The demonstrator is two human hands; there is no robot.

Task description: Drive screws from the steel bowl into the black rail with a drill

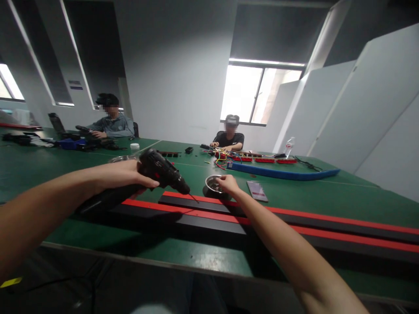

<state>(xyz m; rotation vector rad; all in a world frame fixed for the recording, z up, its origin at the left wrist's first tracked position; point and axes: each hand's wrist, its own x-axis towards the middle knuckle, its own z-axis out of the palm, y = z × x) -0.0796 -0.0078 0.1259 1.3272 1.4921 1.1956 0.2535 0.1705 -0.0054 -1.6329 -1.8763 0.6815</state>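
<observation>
My left hand (131, 174) is closed round the handle of a black cordless drill (161, 169). The drill's long thin bit slants down to the right, with its tip over two long black bars with red tops. The rear bar (203, 203) and the front bar (209, 223) lie side by side across the table. My right hand (228, 185) reaches over them to a small round metal bowl (207, 188), its fingers pinched together at the bowl's right inner side. Small pieces lie in the bowl, too small to name. Whatever the fingertips hold is hidden.
A phone (257, 191) lies right of the bowl. Behind it stretches a long blue strip (284, 171), near coloured wires (220, 160) and a plastic bottle (289, 147). Two people sit across the green table (183, 174), one far left (119, 124), one opposite (231, 139).
</observation>
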